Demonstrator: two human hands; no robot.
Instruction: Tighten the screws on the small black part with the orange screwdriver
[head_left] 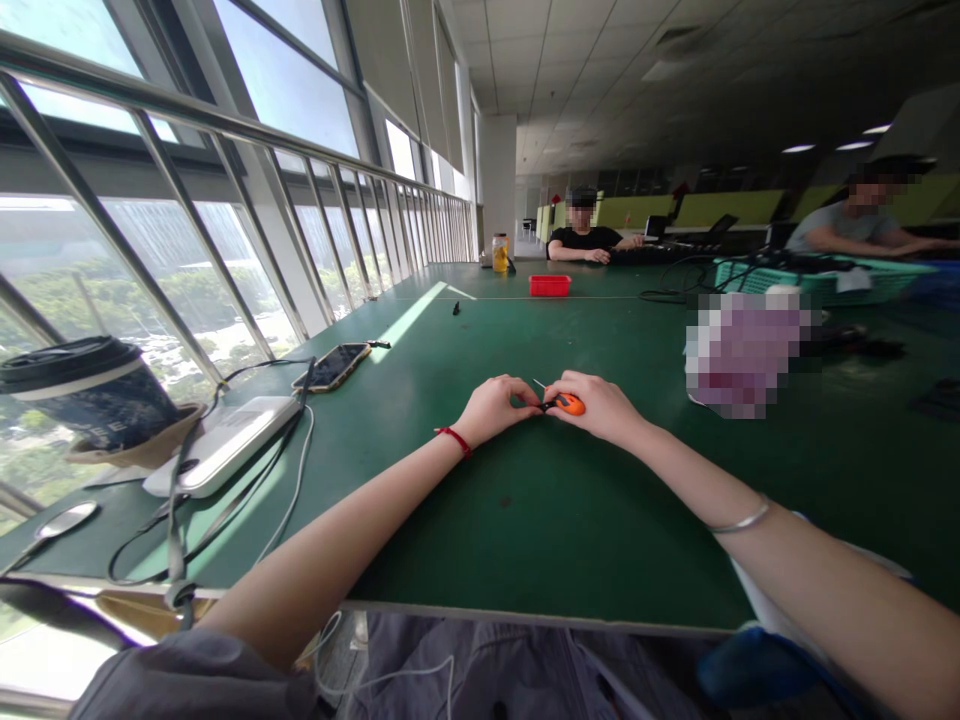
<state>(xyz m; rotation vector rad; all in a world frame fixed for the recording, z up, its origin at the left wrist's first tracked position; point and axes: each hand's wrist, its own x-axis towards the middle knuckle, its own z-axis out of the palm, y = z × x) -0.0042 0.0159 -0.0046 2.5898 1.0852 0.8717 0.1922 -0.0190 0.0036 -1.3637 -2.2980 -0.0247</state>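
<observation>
Both my hands meet above the middle of the green table [465, 510]. My right hand [600, 402] is closed around a small screwdriver [570, 404] with an orange and black handle. Its thin metal shaft points up and to the left, between the two hands. Thumb and fingers of my left hand [496, 408] are pinched together against a small dark piece at the screwdriver's left side. My fingers cover most of that piece, so its kind does not show.
A phone [339, 367], a white box-shaped device [225, 445] with cables and a dark paper cup [94, 390] lie left, by the railing. Ahead stand a red tray [550, 286] and a jar [499, 252]. Right is a green basket [817, 283]. Two people sit beyond.
</observation>
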